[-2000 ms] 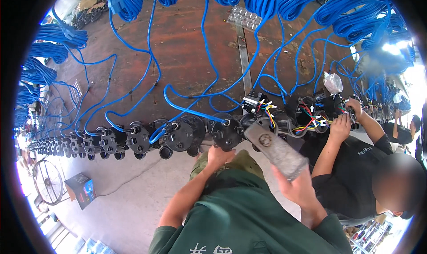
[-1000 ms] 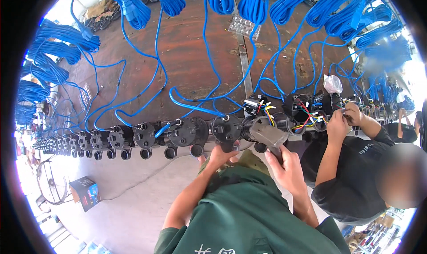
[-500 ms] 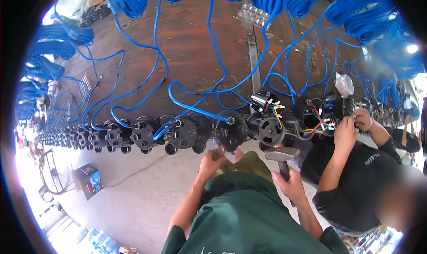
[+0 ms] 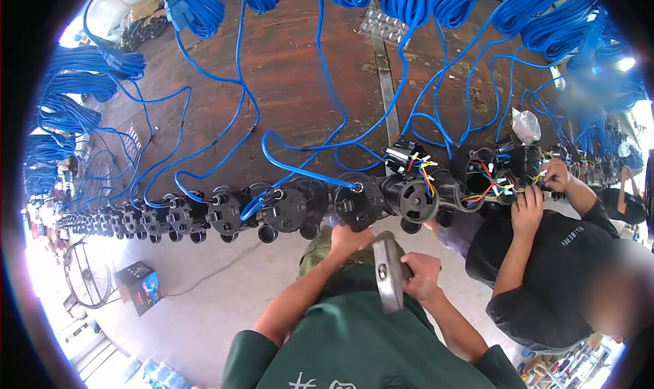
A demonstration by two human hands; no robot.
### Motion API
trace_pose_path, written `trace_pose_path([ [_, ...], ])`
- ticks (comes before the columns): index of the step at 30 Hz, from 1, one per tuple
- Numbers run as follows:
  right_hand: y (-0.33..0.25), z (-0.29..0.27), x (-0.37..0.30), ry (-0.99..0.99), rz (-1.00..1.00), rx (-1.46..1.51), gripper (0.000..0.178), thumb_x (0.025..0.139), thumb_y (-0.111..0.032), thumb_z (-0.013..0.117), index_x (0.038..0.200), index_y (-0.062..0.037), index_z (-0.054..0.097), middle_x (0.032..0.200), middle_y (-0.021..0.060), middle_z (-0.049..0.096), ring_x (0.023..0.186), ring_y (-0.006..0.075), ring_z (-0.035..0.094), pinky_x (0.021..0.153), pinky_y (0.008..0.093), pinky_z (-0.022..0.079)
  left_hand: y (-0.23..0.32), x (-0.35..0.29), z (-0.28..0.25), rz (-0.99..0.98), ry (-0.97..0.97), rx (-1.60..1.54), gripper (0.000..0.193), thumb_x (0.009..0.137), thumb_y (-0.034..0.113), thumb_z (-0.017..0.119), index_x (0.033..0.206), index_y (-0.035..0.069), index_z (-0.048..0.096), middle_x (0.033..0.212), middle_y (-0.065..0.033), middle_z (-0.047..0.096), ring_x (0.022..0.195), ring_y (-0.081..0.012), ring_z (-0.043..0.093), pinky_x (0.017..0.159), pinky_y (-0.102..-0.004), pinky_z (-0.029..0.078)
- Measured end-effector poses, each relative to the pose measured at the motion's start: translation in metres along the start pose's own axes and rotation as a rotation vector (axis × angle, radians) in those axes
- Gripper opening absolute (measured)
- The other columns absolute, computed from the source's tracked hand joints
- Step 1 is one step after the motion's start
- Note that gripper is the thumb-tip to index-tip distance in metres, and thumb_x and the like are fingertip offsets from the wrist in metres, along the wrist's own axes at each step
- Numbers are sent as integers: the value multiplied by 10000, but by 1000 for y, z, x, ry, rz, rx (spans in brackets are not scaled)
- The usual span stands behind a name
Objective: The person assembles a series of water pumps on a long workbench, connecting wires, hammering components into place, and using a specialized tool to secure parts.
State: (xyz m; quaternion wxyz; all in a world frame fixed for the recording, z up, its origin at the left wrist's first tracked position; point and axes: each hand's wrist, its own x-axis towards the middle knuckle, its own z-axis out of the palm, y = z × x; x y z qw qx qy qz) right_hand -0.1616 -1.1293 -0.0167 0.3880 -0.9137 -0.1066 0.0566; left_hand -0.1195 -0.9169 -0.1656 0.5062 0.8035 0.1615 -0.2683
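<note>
My right hand (image 4: pixel 422 274) grips a hammer by its handle. The grey metal hammer head (image 4: pixel 389 275) is raised in front of my green shirt, turned nearly upright. My left hand (image 4: pixel 349 239) is right under a round black motor housing (image 4: pixel 359 204) with a blue cable coming from its cap. The left fingers look curled, partly hidden by the housing's lower edge; what they hold, if anything, does not show. To the right of that housing sits an open black housing (image 4: pixel 413 201), with a wired black part (image 4: pixel 407 159) beside it.
A long row of capped black housings (image 4: pixel 228 210) lines the table's near edge. Blue cable coils (image 4: pixel 194 7) lie along the far side of the brown table (image 4: pixel 286 69). At right, a co-worker's hands (image 4: pixel 528 212) work on coloured wires. A box (image 4: pixel 139 287) stands on the floor.
The hammer has come up and left, its head turning from level to nearly upright. My left hand has moved right, under the capped housing. The co-worker's nearer hand has lowered slightly.
</note>
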Motion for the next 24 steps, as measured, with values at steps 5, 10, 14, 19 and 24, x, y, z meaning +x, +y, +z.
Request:
trace_pose_path([
  [5, 14, 25, 17, 104, 184, -165, 190, 752, -160, 759, 893, -69, 672, 742, 171, 679, 687, 398, 687, 597, 466, 524, -12, 5, 1, -14, -21, 147, 613, 789, 460, 842, 1296, 144, 707, 1128, -149, 766, 1000, -334, 735, 870, -462, 587],
  [10, 27, 14, -25, 87, 253, 84, 166, 768, -131, 755, 814, -47, 619, 613, 163, 537, 550, 367, 572, 536, 416, 446, 10, -2, -11, -88, -92, -42, 437, 782, 452, 818, 1050, 112, 761, 855, -107, 775, 822, -294, 759, 770, -429, 595],
  [14, 34, 6, -29, 122, 248, 205, 187, 772, -83, 749, 770, -29, 570, 580, 116, 422, 483, 282, 425, 501, 366, 375, 3, 0, -23, -148, -235, -61, 503, 754, 472, 852, 1083, 104, 752, 896, -118, 770, 827, -279, 754, 740, -421, 589],
  [19, 14, 5, -29, 174, 231, 211, 147, 876, -102, 775, 863, -5, 666, 617, 113, 567, 503, 183, 548, 532, 323, 438, -50, 2, -28, 36, -174, 120, 644, 749, 528, 841, 1077, -16, 733, 988, -190, 769, 918, -335, 756, 802, -439, 589],
  [24, 10, -12, -39, 152, 343, 205, 128, 913, -117, 793, 953, -9, 739, 689, 62, 698, 571, 149, 633, 584, 305, 502, -74, -8, -37, 23, -134, -17, 604, 824, 381, 850, 1249, 3, 646, 1006, -186, 748, 905, -324, 742, 818, -430, 588],
])
